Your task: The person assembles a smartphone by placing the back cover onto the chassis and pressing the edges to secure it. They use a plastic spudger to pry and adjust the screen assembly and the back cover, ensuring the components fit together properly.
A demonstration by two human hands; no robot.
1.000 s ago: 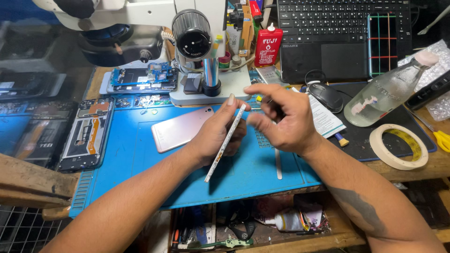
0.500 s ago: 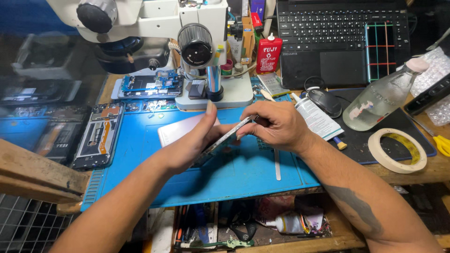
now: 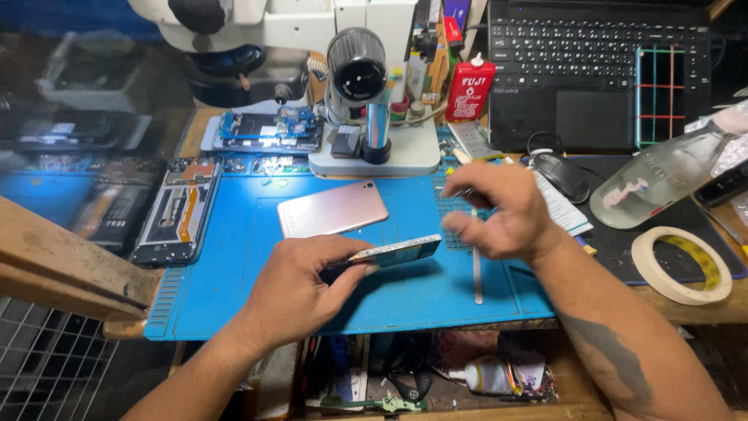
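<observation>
In the head view, a thin phone panel [image 3: 393, 252], long axis left-right at frame centre, was pinched by the left hand [image 3: 300, 292], the right hand's [image 3: 499, 210] blurred fingers being loosely curled just right of it.

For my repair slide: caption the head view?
Left hand holds a phone edge-on above the blue mat; right hand alongside.

The phone [image 3: 393, 252] is a thin slab seen almost edge-on, its pale, slightly glossy face tilted up and away, lying near level above the blue mat [image 3: 234, 273]. One end is pinched in the left hand [image 3: 300, 284]; the other end juts free toward the blurred right hand [image 3: 499, 210]
</observation>
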